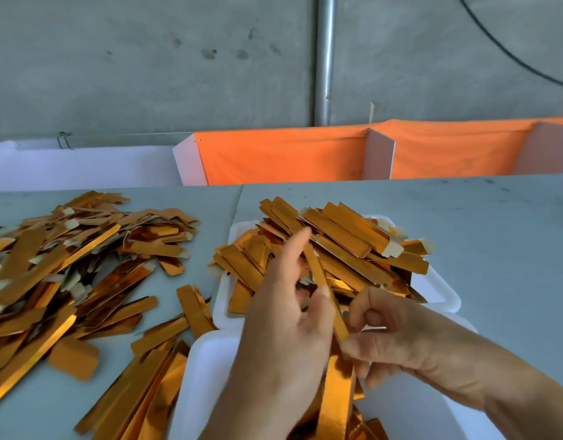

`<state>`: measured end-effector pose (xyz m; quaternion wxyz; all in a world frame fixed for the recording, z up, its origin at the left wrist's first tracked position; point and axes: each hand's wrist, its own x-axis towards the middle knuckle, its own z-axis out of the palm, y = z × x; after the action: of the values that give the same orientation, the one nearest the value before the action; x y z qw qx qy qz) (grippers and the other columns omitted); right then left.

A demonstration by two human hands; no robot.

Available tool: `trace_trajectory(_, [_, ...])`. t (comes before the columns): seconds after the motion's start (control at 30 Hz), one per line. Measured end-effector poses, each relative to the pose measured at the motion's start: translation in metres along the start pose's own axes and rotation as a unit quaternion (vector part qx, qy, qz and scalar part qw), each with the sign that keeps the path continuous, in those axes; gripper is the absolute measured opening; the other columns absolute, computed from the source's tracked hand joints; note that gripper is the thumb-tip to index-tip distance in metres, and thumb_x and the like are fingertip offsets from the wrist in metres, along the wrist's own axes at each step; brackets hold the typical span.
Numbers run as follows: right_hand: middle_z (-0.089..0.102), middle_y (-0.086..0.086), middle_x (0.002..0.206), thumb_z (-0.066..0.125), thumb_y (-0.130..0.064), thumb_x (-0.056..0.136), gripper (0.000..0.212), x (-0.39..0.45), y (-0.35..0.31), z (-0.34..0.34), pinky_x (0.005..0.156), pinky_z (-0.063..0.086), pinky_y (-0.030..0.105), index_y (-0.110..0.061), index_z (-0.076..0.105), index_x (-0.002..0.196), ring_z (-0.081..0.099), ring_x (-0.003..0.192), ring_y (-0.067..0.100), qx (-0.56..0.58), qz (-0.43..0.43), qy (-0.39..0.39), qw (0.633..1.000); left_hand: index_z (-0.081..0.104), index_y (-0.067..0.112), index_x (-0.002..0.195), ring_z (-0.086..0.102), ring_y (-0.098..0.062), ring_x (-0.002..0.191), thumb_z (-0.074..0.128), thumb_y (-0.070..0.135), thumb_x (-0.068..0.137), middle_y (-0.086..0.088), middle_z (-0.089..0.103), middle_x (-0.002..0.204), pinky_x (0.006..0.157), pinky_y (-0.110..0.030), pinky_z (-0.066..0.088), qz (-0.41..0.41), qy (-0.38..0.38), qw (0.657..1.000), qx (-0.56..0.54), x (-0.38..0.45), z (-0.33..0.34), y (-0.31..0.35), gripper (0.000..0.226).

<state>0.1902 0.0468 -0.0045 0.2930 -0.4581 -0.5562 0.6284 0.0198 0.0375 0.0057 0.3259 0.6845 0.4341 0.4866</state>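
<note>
A narrow gold foil card strip (325, 287) stands tilted between my two hands over a white tray (445, 296) heaped with several folded gold strips (347, 246). My left hand (283, 325) holds the strip against its thumb, with the index finger stretched out toward the heap. My right hand (388, 335) pinches the strip's lower end with curled fingers. A second white tray (204, 369) lies nearer me and holds flat gold strips (334, 395), partly hidden under my hands.
A big loose pile of gold strips (61, 268) covers the grey table (496, 236) on the left. More long strips (140, 385) lie by the near tray. An orange cloth barrier (280, 157) with white panels runs along the table's far edge.
</note>
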Motion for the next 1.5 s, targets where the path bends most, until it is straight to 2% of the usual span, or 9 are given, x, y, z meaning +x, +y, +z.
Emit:
trace_trajectory(0.17, [0.069,0.009,0.08,0.082,-0.032,0.062,0.05,0.006,0.004,0.014,0.07,0.057,0.036,-0.013,0.048,0.093,0.068,0.072,0.029,-0.117,-0.016,0.015,0.993,0.043,0.042,0.128,0.059,0.016,0.091,0.071,0.016,0.081,0.024,0.059,0.115,0.065,-0.003,0.047,-0.111,0.06,0.991,-0.051,0.001,0.004,-0.013,0.061])
trace_trajectory(0.37, [0.067,0.007,0.087,0.077,-0.045,0.066,0.047,0.0,-0.001,0.013,0.059,0.053,0.027,-0.015,0.055,0.094,0.068,0.068,0.023,-0.087,-0.079,0.055,0.992,0.054,0.051,0.111,0.057,0.017,0.089,0.055,0.018,0.094,0.033,0.064,0.089,0.067,-0.003,0.046,-0.101,0.027,0.994,0.035,0.001,-0.003,-0.012,0.037])
trace_trajectory(0.5, [0.063,-0.002,0.068,0.066,-0.059,0.074,0.037,-0.003,-0.004,0.005,0.052,0.047,0.018,-0.023,0.065,0.085,0.059,0.059,0.013,-0.038,-0.172,0.16,0.971,0.053,0.046,0.128,0.055,0.012,0.103,0.047,0.018,0.097,0.027,0.063,0.109,0.08,0.0,0.042,-0.065,-0.033,0.992,0.099,0.0,0.001,-0.007,0.041])
trace_trajectory(0.67, [0.06,0.005,0.063,0.068,-0.028,0.071,0.023,0.0,-0.001,0.0,0.043,0.042,0.019,-0.012,0.063,0.087,0.052,0.048,0.015,0.07,-0.195,0.181,0.961,0.043,0.038,0.138,0.052,0.0,0.108,0.055,0.039,0.091,0.02,0.054,0.116,0.092,-0.021,0.046,-0.019,-0.108,0.986,0.126,-0.003,0.008,-0.004,0.049])
trace_trajectory(0.83, [0.066,-0.001,0.071,0.064,-0.034,0.073,0.012,-0.001,-0.004,0.005,0.054,0.051,0.021,-0.023,0.059,0.075,0.063,0.062,0.015,-0.043,-0.244,0.238,0.939,0.025,0.04,0.146,0.04,-0.001,0.116,0.053,0.04,0.092,0.022,0.042,0.124,0.098,-0.019,0.038,0.014,-0.054,0.973,0.225,-0.001,0.012,-0.008,0.06])
trace_trajectory(0.97, [0.068,-0.002,0.087,0.067,-0.035,0.068,0.015,-0.002,-0.005,0.009,0.066,0.056,0.03,-0.022,0.065,0.075,0.066,0.085,0.014,-0.1,-0.219,0.225,0.944,0.021,0.04,0.146,0.035,0.002,0.118,0.052,0.04,0.093,0.025,0.038,0.128,0.093,-0.012,0.032,0.032,-0.026,0.964,0.263,0.001,0.014,-0.011,0.061])
trace_trajectory(1.1, [0.071,-0.001,0.086,0.067,-0.034,0.066,0.023,-0.001,-0.005,0.009,0.075,0.056,0.032,-0.017,0.067,0.081,0.068,0.083,0.014,-0.125,-0.163,0.195,0.959,0.022,0.038,0.147,0.037,0.001,0.118,0.051,0.039,0.094,0.022,0.04,0.13,0.087,-0.008,0.03,0.039,-0.018,0.958,0.283,0.001,0.014,-0.014,0.06])
trace_trajectory(1.27, [0.073,0.003,0.093,0.061,-0.013,0.079,0.014,-0.001,-0.004,0.006,0.067,0.056,0.023,-0.008,0.072,0.085,0.069,0.085,0.017,-0.038,-0.168,0.169,0.97,0.033,0.038,0.143,0.046,-0.002,0.114,0.053,0.034,0.094,0.021,0.05,0.124,0.094,-0.014,0.043,0.037,-0.037,0.971,0.232,0.001,0.014,-0.011,0.053])
trace_trajectory(1.5, [0.074,0.005,0.092,0.061,-0.015,0.074,0.013,0.0,-0.004,0.005,0.065,0.054,0.02,-0.016,0.074,0.075,0.07,0.083,0.016,0.001,-0.185,0.145,0.972,0.052,0.033,0.133,0.058,-0.003,0.099,0.044,0.028,0.098,0.012,0.065,0.114,0.075,-0.005,0.044,0.043,-0.029,0.973,0.226,0.001,0.011,-0.002,0.036])
